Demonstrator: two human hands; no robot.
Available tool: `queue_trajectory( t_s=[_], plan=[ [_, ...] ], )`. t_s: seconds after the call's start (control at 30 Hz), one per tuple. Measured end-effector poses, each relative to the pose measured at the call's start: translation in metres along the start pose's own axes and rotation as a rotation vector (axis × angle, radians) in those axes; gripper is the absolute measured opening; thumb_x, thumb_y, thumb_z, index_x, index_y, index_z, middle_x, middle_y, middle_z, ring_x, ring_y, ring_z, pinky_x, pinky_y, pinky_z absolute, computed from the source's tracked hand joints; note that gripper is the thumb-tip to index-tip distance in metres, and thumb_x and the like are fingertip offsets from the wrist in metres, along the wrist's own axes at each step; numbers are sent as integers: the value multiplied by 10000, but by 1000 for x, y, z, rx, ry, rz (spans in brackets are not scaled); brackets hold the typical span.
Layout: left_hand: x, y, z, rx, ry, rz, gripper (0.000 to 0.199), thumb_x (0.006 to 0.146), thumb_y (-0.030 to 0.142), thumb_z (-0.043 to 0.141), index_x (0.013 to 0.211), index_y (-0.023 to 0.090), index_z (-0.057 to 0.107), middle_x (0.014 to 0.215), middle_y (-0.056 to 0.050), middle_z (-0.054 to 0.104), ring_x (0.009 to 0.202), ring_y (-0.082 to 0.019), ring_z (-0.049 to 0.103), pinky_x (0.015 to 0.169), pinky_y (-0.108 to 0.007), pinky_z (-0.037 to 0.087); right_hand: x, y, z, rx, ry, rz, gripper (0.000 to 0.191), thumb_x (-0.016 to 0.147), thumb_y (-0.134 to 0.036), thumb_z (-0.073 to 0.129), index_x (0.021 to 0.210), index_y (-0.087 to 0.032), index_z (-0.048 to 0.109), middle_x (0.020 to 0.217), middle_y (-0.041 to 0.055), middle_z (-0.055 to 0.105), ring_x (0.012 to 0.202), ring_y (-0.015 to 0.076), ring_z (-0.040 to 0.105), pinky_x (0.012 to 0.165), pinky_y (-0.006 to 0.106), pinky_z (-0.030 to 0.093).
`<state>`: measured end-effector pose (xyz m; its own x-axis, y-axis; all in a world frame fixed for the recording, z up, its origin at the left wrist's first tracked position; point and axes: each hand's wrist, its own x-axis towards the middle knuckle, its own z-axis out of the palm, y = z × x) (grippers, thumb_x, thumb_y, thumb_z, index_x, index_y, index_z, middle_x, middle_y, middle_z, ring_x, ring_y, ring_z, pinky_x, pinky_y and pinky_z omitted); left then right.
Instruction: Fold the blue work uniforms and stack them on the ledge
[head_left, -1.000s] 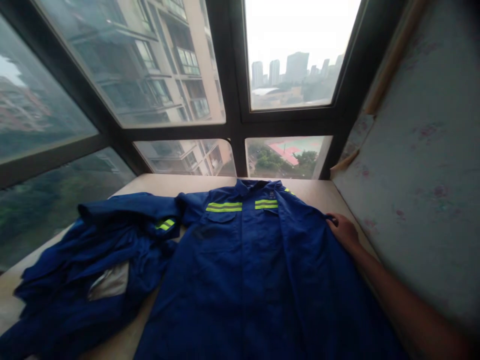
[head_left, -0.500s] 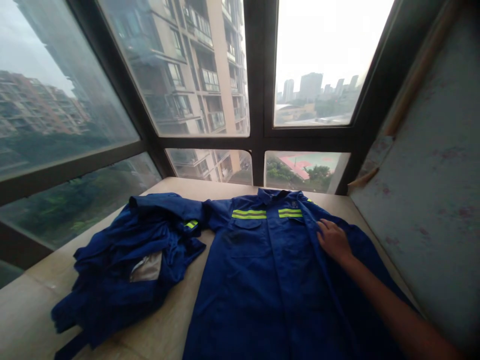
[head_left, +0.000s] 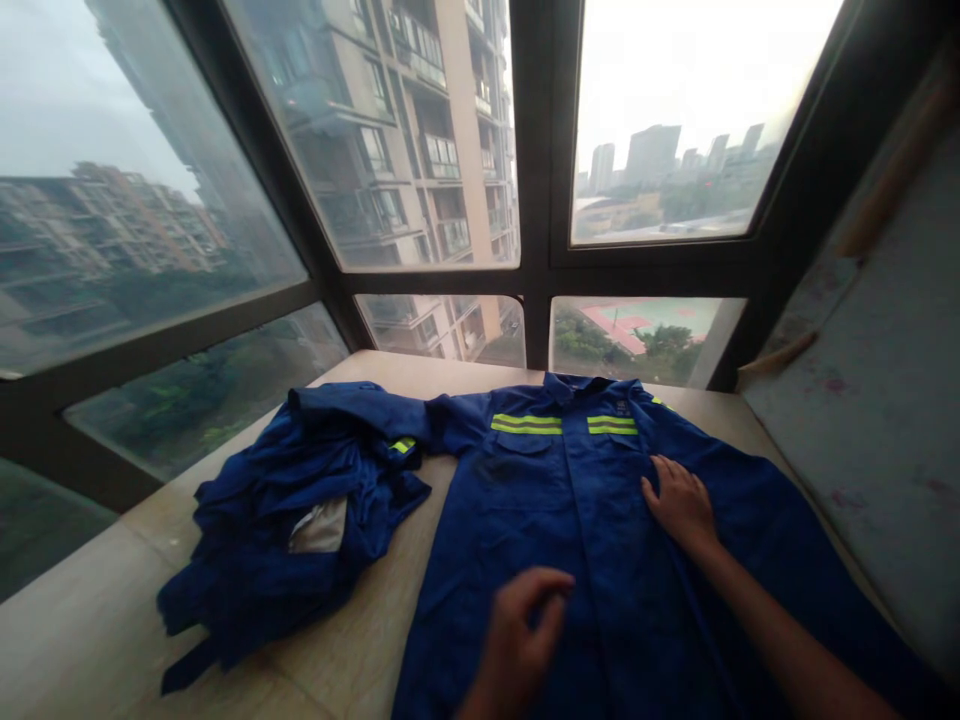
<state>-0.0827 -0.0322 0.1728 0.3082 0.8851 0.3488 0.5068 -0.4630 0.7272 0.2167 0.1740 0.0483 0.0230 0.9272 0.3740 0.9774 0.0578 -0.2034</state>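
A blue work jacket (head_left: 525, 560) with yellow-green reflective stripes lies spread, front up, its collar toward the windows. My right hand (head_left: 681, 505) rests on the jacket's right-hand chest side, just below the striped pocket, fingers stretched out and holding nothing. Over the lower front of the jacket is my left hand (head_left: 521, 635), fingers loosely bent, with a gap between thumb and forefinger and nothing in it. Whether it touches the cloth I cannot tell. To the left, a crumpled blue garment (head_left: 277, 570) with a beige patch lies in a heap, and the jacket's left-hand sleeve reaches to it.
The garments lie on a pale stone ledge (head_left: 360, 650). Dark window frames (head_left: 536, 270) rise along the back and left. A patterned wall (head_left: 885, 450) with peeling paper borders the ledge on the right.
My left hand has come into view from below, over the jacket's front. My right hand has shifted slightly down the jacket, and the fold of cloth beside it lies flatter. The view has turned slightly left.
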Motion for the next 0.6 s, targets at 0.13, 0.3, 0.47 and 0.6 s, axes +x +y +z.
queue_trajectory(
  t_s=[0.13, 0.3, 0.47, 0.6],
  plan=[
    [38, -62, -153, 229, 519, -541, 159, 848, 359, 561, 946, 320, 679, 909, -9, 755, 836, -250, 719, 774, -385, 584, -1, 1, 4, 26, 3, 1, 476, 929, -375, 396, 1331, -147, 509, 1379, 165, 571, 1297, 296, 488, 1082, 471, 328],
    [71, -81, -310, 639, 883, -735, 368, 809, 385, 582, 1088, 147, 610, 1157, -122, 676, 1061, -280, 626, 969, -444, 471, -1, -1, 2, 39, 7, 11, 475, 929, -368, 398, 1329, -138, 511, 1369, 172, 577, 1292, 302, 493, 1082, 475, 329],
    [99, -93, -337, 720, 921, -903, 379, 740, 496, 689, 888, 161, 590, 886, -76, 706, 917, -287, 645, 753, -398, 537, -1, -7, -4, 52, -3, 27, 460, 922, -346, 422, 1330, -155, 517, 1375, 164, 576, 1300, 296, 489, 1094, 476, 314],
    [117, -100, -329, 701, 868, -866, 434, 803, 600, 598, 911, 179, 594, 790, -28, 702, 790, -248, 668, 629, -327, 535, -1, -11, -9, 48, -1, 37, 449, 922, -325, 424, 1323, -150, 524, 1384, 161, 571, 1308, 287, 486, 1103, 465, 308]
  ],
)
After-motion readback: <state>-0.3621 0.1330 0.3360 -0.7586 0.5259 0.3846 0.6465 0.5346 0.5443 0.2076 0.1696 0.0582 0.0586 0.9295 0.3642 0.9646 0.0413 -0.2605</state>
